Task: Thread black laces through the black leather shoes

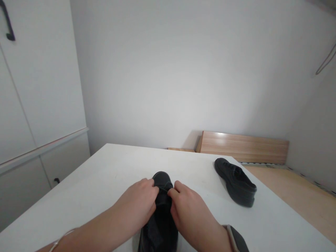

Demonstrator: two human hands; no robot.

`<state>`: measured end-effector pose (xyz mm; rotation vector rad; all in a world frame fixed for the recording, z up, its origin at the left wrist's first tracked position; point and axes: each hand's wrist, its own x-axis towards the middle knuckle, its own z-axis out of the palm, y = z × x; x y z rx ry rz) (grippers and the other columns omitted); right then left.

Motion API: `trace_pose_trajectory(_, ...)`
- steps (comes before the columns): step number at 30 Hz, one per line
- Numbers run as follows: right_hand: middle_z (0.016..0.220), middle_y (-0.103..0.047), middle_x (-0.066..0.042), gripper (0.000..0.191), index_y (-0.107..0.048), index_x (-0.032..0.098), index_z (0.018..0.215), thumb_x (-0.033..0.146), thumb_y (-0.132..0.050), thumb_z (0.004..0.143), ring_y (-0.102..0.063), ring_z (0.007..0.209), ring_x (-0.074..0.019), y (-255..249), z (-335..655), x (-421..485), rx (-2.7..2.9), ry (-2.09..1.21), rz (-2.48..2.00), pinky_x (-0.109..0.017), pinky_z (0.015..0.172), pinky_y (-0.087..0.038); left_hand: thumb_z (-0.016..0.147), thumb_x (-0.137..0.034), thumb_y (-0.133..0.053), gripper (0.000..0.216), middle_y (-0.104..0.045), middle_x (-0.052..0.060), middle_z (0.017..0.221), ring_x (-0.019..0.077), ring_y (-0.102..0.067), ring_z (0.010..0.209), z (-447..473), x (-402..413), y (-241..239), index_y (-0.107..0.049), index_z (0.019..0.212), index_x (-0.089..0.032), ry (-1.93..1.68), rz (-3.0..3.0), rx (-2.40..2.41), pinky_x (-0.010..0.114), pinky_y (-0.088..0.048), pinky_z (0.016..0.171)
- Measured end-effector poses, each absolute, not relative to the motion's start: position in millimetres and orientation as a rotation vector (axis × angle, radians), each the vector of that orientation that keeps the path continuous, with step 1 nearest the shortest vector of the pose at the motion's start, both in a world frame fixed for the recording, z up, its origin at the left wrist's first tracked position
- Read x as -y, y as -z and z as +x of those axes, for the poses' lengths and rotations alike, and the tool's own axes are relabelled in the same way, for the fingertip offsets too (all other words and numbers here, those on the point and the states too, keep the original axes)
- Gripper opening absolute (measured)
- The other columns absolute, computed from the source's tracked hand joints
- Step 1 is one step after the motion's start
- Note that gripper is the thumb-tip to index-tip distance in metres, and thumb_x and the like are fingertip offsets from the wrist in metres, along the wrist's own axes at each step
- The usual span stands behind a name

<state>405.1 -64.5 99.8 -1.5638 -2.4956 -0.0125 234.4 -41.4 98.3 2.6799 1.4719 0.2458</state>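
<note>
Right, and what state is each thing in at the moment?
Left hand: fingers closed at the laces
Right hand: fingers closed at the laces
Near shoe: toe pointing away
Laces: partly hidden, can't tell if tied
Far shoe: upright, untouched
Cabinet doors: shut

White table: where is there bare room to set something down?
Bare patches on the white table: a broad one between its left edge and the left hand, another between the right hand and the far shoe. Crowded: the near middle, where both hands pinch at the near shoe.
</note>
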Motion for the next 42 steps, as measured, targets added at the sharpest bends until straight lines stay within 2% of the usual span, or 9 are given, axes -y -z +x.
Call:
trace_pose_trajectory(7,0.095,-0.065,-0.01,0.027,-0.067,0.017,0.088,-0.003,-0.049,0.084,-0.065,0.085,-0.0256,-107.0,396.8,59.5,2.571,0.185,-1.572,-0.032,0.064,-0.049,0.084,-0.001,-0.046,0.027,-0.07,0.014,0.094,0.0291,-0.065,0.091,243.2,36.9,-103.7,-0.07,0.085,-0.014,-0.151,2.738,-1.458,0.04,-0.051,0.081)
trace_pose_trajectory(11,0.093,-0.061,-0.006,0.016,-0.058,0.018,0.089,0.004,-0.05,0.092,-0.06,0.08,-0.0193,-124.5,405.7,55.4,2.249,-0.132,-1.237,-0.031,0.068,-0.048,0.092,-0.012,-0.044,0.023,-0.064,0.006,0.088,0.0205,-0.061,0.081,235.5,41.3,-135.6,-0.065,0.083,-0.017,-0.778,2.587,-1.32,0.031,-0.049,0.073)
trace_pose_trajectory(15,0.08,-0.056,0.001,0.009,-0.052,0.022,0.092,0.02,-0.047,0.099,-0.06,0.069,-0.0139,-153.2,415.6,51.2,1.77,-0.45,-0.858,-0.028,0.065,-0.049,0.094,-0.025,-0.054,0.015,-0.063,0.0,0.078,0.015,-0.06,0.073,228.8,43.7,-168.0,-0.064,0.083,-0.02,-1.426,2.287,-1.168,0.025,-0.045,0.068)
trace_pose_trajectory(20,0.083,-0.055,0.001,0.009,-0.056,0.022,0.089,0.019,-0.052,0.097,-0.057,0.07,-0.0134,-167.3,410.3,50.1,1.693,-0.538,-0.689,-0.028,0.063,-0.048,0.094,-0.031,-0.056,0.015,-0.067,-0.002,0.071,0.0144,-0.066,0.069,238.8,45.2,-169.2,-0.065,0.088,-0.02,-1.349,1.957,-0.994,0.023,-0.05,0.065)
trace_pose_trajectory(25,0.089,-0.055,-0.001,0.015,-0.061,0.022,0.086,0.011,-0.054,0.094,-0.053,0.086,-0.0157,-160.3,400.2,45.4,1.708,-0.326,-0.636,-0.03,0.076,-0.045,0.09,-0.032,-0.064,0.013,-0.071,0.001,0.084,0.0165,-0.069,0.082,248.3,41.9,-158.2,-0.063,0.089,-0.018,-1.25,1.618,-0.709,0.03,-0.056,0.081)
trace_pose_trajectory(27,0.09,-0.056,-0.001,0.013,-0.061,0.022,0.086,0.014,-0.055,0.094,-0.055,0.088,-0.016,-156.3,397.9,41.8,1.675,-0.408,-0.624,-0.03,0.077,-0.046,0.088,-0.03,-0.067,0.014,-0.07,0.001,0.082,0.0156,-0.068,0.081,248.7,40.2,-157.6,-0.061,0.087,-0.018,-1.238,1.584,-0.677,0.029,-0.055,0.081)
trace_pose_trajectory(32,0.086,-0.059,0.0,0.006,-0.065,0.022,0.086,0.026,-0.065,0.09,-0.057,0.07,-0.0128,-147.9,395.8,35.2,1.527,-0.844,-0.552,-0.026,0.062,-0.05,0.085,-0.027,-0.07,0.017,-0.067,-0.001,0.074,0.013,-0.065,0.074,246.2,39.4,-159.5,-0.058,0.079,-0.017,-1.272,1.613,-0.691,0.024,-0.052,0.072)
trace_pose_trajectory(37,0.091,-0.07,-0.001,0.017,-0.07,0.023,0.103,0.025,-0.071,0.086,-0.063,0.081,-0.0133,-142.7,403.2,32.3,1.456,-1.061,-0.538,-0.027,0.077,-0.053,0.088,-0.025,-0.068,0.01,-0.069,0.0,0.08,0.0129,-0.066,0.079,244.1,39.7,-158.0,-0.064,0.083,-0.017,-1.306,1.668,-0.723,0.023,-0.052,0.075)
trace_pose_trajectory(42,0.088,-0.069,-0.001,0.02,-0.069,0.02,0.097,0.032,-0.077,0.082,-0.062,0.079,-0.0131,-141.3,410.1,28.6,1.488,-1.106,-0.592,-0.027,0.076,-0.05,0.088,-0.025,-0.067,0.01,-0.071,-0.001,0.084,0.0126,-0.066,0.081,240.0,33.3,-151.9,-0.068,0.095,-0.019,-1.318,1.728,-0.74,0.022,-0.051,0.077)
